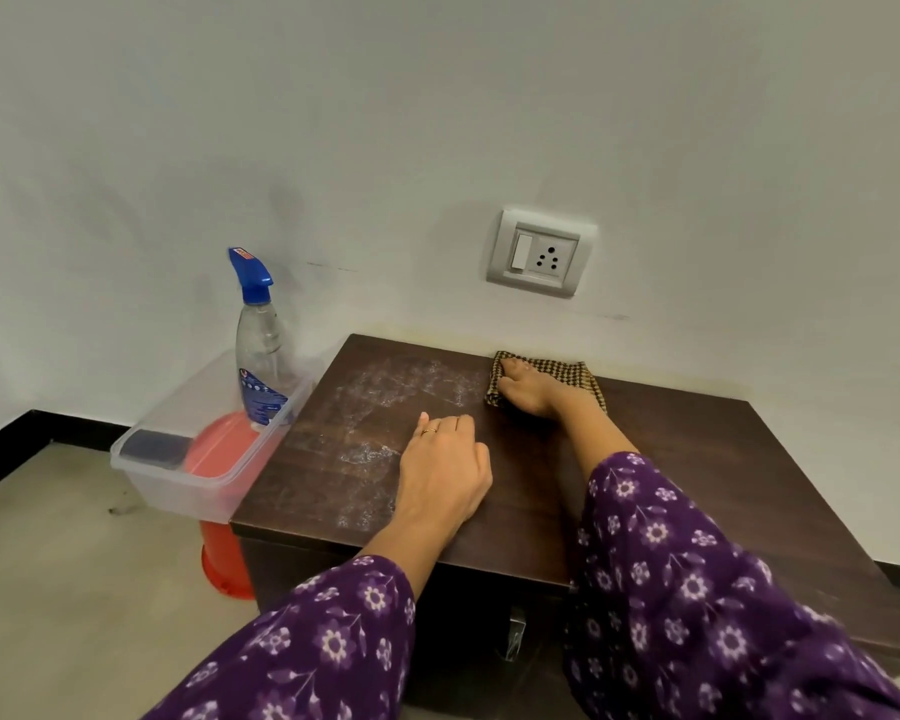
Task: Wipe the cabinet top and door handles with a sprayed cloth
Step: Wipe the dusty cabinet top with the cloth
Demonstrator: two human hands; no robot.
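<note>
A dark brown wooden cabinet top (671, 444) fills the middle of the view, with whitish smeared residue on its left half. My right hand (531, 389) presses flat on a folded brown checked cloth (567, 371) near the top's back edge by the wall. My left hand (445, 459) rests palm down on the top's front middle, fingers loosely together, holding nothing. A metal door handle (516, 636) shows below the front edge, between my sleeves. A clear spray bottle (261, 356) with a blue trigger head stands in a bin to the left.
A clear plastic bin (146, 475) sits on an orange stool (224, 558) against the cabinet's left side, holding a dark sponge (154, 449). A wall socket (541, 252) is above the cabinet. Beige floor lies to the left.
</note>
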